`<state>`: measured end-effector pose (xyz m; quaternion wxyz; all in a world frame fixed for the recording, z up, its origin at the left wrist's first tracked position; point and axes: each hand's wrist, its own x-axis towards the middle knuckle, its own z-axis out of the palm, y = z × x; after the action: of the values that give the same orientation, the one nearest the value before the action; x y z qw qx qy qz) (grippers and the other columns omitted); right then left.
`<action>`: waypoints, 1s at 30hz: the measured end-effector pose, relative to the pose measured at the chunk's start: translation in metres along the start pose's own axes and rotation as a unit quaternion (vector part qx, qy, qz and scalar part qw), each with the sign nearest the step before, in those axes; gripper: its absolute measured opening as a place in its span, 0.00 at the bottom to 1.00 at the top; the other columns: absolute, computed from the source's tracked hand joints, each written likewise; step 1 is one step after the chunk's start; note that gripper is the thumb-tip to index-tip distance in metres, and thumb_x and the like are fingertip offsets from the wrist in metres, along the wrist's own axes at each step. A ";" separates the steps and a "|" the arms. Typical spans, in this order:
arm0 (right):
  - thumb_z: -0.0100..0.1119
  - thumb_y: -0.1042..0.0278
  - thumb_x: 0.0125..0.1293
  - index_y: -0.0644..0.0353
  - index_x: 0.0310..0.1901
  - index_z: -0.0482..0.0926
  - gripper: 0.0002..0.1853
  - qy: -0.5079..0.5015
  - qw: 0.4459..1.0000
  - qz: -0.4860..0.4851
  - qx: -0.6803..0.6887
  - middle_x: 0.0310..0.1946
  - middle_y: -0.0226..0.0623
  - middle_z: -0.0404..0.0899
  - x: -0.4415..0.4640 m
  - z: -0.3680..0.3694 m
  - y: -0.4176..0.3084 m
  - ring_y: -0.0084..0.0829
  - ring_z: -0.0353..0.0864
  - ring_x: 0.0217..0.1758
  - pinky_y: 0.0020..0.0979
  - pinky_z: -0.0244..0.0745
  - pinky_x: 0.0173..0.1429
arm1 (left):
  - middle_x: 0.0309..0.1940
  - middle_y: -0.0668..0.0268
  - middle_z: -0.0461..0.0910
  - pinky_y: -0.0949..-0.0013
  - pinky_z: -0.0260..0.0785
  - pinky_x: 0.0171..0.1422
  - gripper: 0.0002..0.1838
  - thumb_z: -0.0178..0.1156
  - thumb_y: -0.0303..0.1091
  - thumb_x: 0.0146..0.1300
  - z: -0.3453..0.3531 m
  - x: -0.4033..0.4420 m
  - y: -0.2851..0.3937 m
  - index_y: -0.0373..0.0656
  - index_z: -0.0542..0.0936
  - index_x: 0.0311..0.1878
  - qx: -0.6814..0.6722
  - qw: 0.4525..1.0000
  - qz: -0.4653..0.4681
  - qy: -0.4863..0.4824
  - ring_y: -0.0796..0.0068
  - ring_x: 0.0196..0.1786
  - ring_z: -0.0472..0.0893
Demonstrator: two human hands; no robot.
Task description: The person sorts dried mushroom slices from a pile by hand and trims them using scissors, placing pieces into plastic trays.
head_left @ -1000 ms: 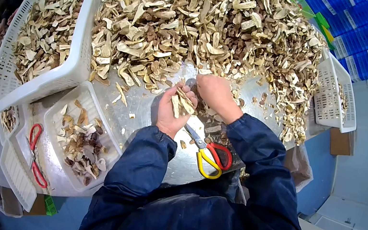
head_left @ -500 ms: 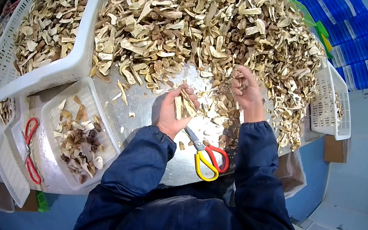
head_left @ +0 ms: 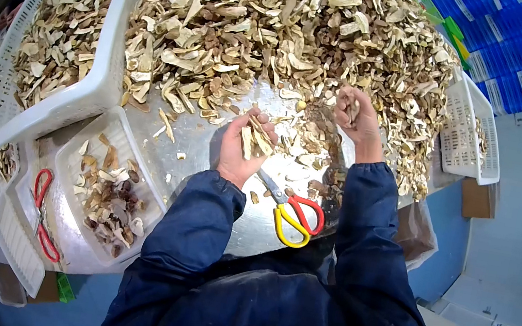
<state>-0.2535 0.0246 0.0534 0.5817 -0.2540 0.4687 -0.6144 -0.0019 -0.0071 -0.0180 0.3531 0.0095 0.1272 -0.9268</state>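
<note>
Several pale dried slices (head_left: 255, 140) lie in my left hand (head_left: 238, 152), its fingers curled around them over the metal table. My right hand (head_left: 359, 121) is raised at the right, palm turned up, with its fingers closed on a brownish slice (head_left: 351, 108). A large heap of dried slices (head_left: 282, 35) spreads behind both hands. Small pieces (head_left: 305, 144) are scattered between them. Scissors with one red and one yellow handle (head_left: 293, 215) lie near the table's front edge, just below my left hand.
A large white basket of slices (head_left: 112, 62) stands at the left. In front of it are a white tray with darker pieces (head_left: 153, 210) and red-handled scissors (head_left: 40, 212). At the right are a smaller white basket (head_left: 460, 131) and stacked blue boxes (head_left: 518, 89).
My right hand has moved away from my left hand to the right, opened, then closed on a slice by the heap. My left hand still holds its slices.
</note>
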 end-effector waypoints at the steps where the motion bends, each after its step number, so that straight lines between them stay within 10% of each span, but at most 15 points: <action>1: 0.59 0.68 0.61 0.59 0.31 0.75 0.05 0.029 0.999 0.002 -0.041 0.17 0.24 0.69 -0.007 -0.006 -0.002 0.14 0.62 0.12 0.18 0.52 0.14 | 0.36 0.66 0.74 0.63 0.71 0.49 0.08 0.54 0.34 0.63 -0.001 0.000 0.000 0.44 0.74 0.44 -0.001 1.000 -0.003 -0.001 0.70 0.39 0.74; 5: 0.60 0.67 0.60 0.57 0.32 0.76 0.04 0.067 0.943 0.038 -0.324 0.18 0.24 0.71 -0.024 -0.012 0.012 0.13 0.64 0.14 0.19 0.55 0.15 | 0.35 0.66 0.73 0.66 0.70 0.47 0.06 0.54 0.32 0.63 0.006 -0.002 -0.003 0.45 0.76 0.42 0.009 1.000 0.002 0.021 0.73 0.38 0.73; 9: 0.62 0.63 0.55 0.62 0.31 0.79 0.11 0.068 0.745 -0.083 -0.659 0.26 0.43 0.81 -0.040 0.002 0.026 0.40 0.80 0.24 0.36 0.72 0.29 | 0.35 0.66 0.73 0.67 0.70 0.46 0.07 0.54 0.33 0.64 0.007 -0.003 -0.002 0.44 0.76 0.43 0.015 1.000 0.006 0.021 0.73 0.38 0.73; 14: 0.61 0.61 0.55 0.63 0.34 0.80 0.13 0.099 0.639 -0.051 -0.761 0.26 0.49 0.80 -0.054 0.014 0.034 0.46 0.81 0.31 0.39 0.74 0.37 | 0.35 0.66 0.73 0.66 0.70 0.46 0.06 0.53 0.33 0.65 0.007 -0.003 -0.003 0.43 0.76 0.42 0.014 1.000 -0.001 0.015 0.73 0.38 0.74; 17: 0.60 0.66 0.58 0.64 0.31 0.79 0.09 0.072 0.799 -0.089 -0.590 0.18 0.40 0.77 -0.059 -0.002 0.041 0.33 0.76 0.19 0.34 0.70 0.25 | 0.35 0.66 0.73 0.66 0.70 0.47 0.06 0.52 0.33 0.65 0.008 -0.004 -0.004 0.43 0.75 0.41 0.017 1.000 0.002 0.010 0.72 0.39 0.74; 19: 0.58 0.71 0.60 0.63 0.29 0.77 0.05 0.071 0.962 0.083 -0.251 0.15 0.30 0.71 -0.062 -0.008 0.024 0.19 0.66 0.14 0.25 0.60 0.16 | 0.37 0.65 0.73 0.64 0.71 0.48 0.07 0.53 0.33 0.64 0.001 -0.001 -0.001 0.43 0.75 0.43 -0.001 1.000 -0.011 -0.012 0.71 0.40 0.74; 21: 0.57 0.72 0.62 0.61 0.32 0.74 0.04 -0.075 0.996 0.041 0.038 0.17 0.27 0.69 -0.069 -0.023 0.012 0.15 0.61 0.11 0.18 0.53 0.11 | 0.38 0.64 0.74 0.63 0.71 0.49 0.08 0.53 0.34 0.64 -0.003 -0.001 0.000 0.44 0.75 0.44 -0.008 1.000 -0.015 -0.021 0.70 0.40 0.74; 23: 0.56 0.71 0.63 0.59 0.32 0.73 0.04 0.035 0.990 -0.012 0.136 0.17 0.28 0.69 -0.075 -0.029 0.011 0.15 0.62 0.11 0.18 0.54 0.11 | 0.38 0.63 0.74 0.63 0.71 0.50 0.08 0.53 0.34 0.64 -0.002 -0.001 -0.001 0.43 0.75 0.44 -0.005 1.000 -0.018 -0.018 0.69 0.41 0.74; 30: 0.61 0.71 0.59 0.59 0.32 0.75 0.04 0.142 0.971 0.051 -0.185 0.18 0.26 0.70 -0.077 -0.045 0.008 0.15 0.64 0.13 0.17 0.52 0.14 | 0.39 0.62 0.74 0.62 0.71 0.51 0.10 0.54 0.35 0.64 0.003 -0.003 -0.004 0.43 0.74 0.46 0.019 0.999 -0.028 -0.016 0.67 0.42 0.75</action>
<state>-0.2729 0.1112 0.0450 0.4827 -0.2433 0.6639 -0.5168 -0.0019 -0.0030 -0.0142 0.3290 -0.0018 0.1045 -0.9385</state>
